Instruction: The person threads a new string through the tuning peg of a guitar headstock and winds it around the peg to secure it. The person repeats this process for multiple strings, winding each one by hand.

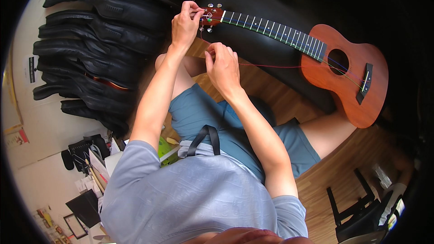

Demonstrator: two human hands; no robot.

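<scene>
A reddish-brown ukulele lies on a black padded surface, its neck pointing up and left. My left hand is at the headstock, thumb and fingers pinched beside the tuning pegs; what they pinch is too small to make out. Below it, my right hand is closed with curled fingers on a loose red string. That string runs slack from the ukulele's body to this hand, and a thin length rises toward the headstock. Other coloured strings lie along the fretboard to the bridge.
Several black instrument cases hang in a row at the left. The black padded surface carries the ukulele. Papers and a dark screen are at the lower left. A black stool-like frame stands on the wooden floor near a person's arm.
</scene>
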